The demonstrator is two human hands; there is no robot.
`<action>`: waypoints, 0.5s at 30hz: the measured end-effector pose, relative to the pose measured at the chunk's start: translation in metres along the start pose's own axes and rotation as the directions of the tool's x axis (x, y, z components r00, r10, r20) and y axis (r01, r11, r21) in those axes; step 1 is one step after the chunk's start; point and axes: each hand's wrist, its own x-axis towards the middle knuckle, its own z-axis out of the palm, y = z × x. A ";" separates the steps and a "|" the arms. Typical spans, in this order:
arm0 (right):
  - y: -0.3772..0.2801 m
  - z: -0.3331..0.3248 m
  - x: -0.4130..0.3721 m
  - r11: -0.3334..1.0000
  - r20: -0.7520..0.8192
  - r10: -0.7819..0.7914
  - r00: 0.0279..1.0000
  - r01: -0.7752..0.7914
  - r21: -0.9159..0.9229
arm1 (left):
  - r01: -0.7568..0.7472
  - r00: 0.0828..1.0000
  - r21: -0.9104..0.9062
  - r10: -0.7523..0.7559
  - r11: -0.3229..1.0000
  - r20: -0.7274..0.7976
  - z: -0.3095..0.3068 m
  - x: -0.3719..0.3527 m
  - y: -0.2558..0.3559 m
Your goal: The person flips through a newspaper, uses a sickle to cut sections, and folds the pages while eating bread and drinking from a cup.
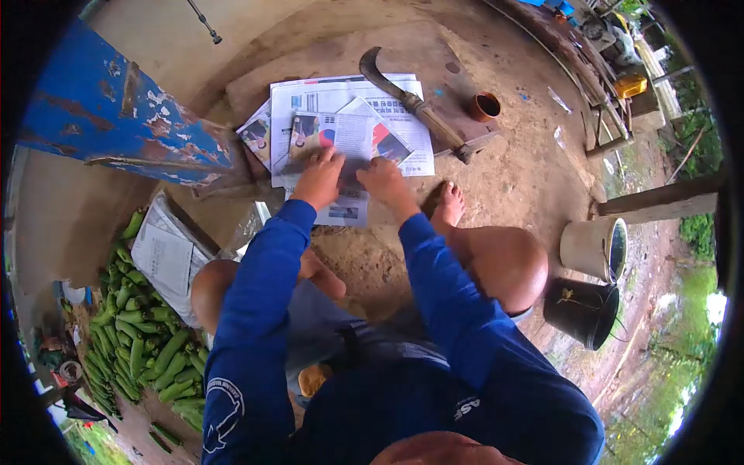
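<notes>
Left hand (319, 178), loosely spread, presses newspapers (341, 130) at the worktop's (447, 89) near edge; right hand (384, 183) curls against them, grip unclear. A sickle (414, 101) lies across their right side, beside a cup (485, 107).

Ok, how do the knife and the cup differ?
The knife is long with a curved blade; the cup is small and round. The knife lies partly over the newspaper, while the cup stands upright clear of it. The knife has a dark blade and lighter handle; the cup is reddish-brown. Both are on the wooden board, untouched.
</notes>
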 end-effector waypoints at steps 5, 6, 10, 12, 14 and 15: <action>0.009 0.032 -0.023 0.990 -0.189 -0.033 0.981 0.058 0.127 | 0.034 0.998 -0.045 -0.036 0.998 -0.048 0.002 -0.003 0.001; 0.015 0.031 -0.021 0.992 -0.133 -0.055 0.990 0.070 0.105 | 0.032 0.997 -0.065 -0.037 0.997 -0.065 0.004 -0.004 -0.001; 0.100 0.087 0.004 0.749 -0.079 -0.191 0.978 0.197 0.632 | 0.126 0.992 -0.141 -0.128 0.982 -0.005 -0.006 -0.003 0.008; 0.038 0.048 -0.056 0.818 0.084 0.053 0.995 -0.091 0.568 | 0.124 0.992 -0.161 -0.128 0.979 -0.019 0.003 -0.004 0.003; 0.006 0.034 -0.075 0.592 0.293 0.104 0.951 -0.296 0.750 | 0.146 0.989 -0.112 -0.147 0.983 0.000 -0.001 -0.005 0.006; 0.002 0.034 -0.079 0.593 0.335 0.182 0.924 -0.375 0.713 | 0.183 0.983 -0.114 -0.182 0.976 0.019 -0.003 -0.006 0.009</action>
